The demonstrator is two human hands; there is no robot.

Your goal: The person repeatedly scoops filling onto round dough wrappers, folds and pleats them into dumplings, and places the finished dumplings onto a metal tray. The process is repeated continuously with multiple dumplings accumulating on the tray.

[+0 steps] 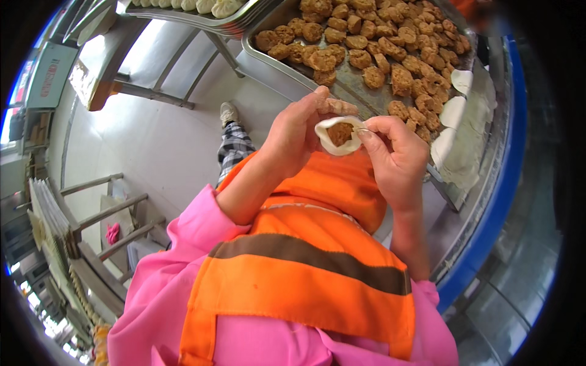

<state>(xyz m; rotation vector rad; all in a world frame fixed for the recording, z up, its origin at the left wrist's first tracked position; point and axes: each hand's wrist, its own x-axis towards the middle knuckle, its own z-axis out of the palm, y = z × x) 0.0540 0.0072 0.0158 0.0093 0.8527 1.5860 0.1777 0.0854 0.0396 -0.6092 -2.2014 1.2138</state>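
A round white dough wrapper (330, 147) is cupped around a lump of brown filling (340, 133), which shows through its open top. My left hand (300, 126) supports the wrapper from its left side, fingers curled behind it. On the opposite side, the thumb and forefinger of my right hand (397, 153) pinch the wrapper's rim. Both hands are above the near edge of a metal tray (293, 84) holding many brown filling lumps (373, 77). Flat white wrappers (453, 112) lie in a row along the tray's right side.
At the upper left, stacked metal trays (206, 20) carry pleated white buns (224, 8) on a metal stand (224, 54). A blue edge (492, 215) runs along the right. Wooden racks (110, 215) stand at the lower left. A shoe (228, 113) rests on the floor.
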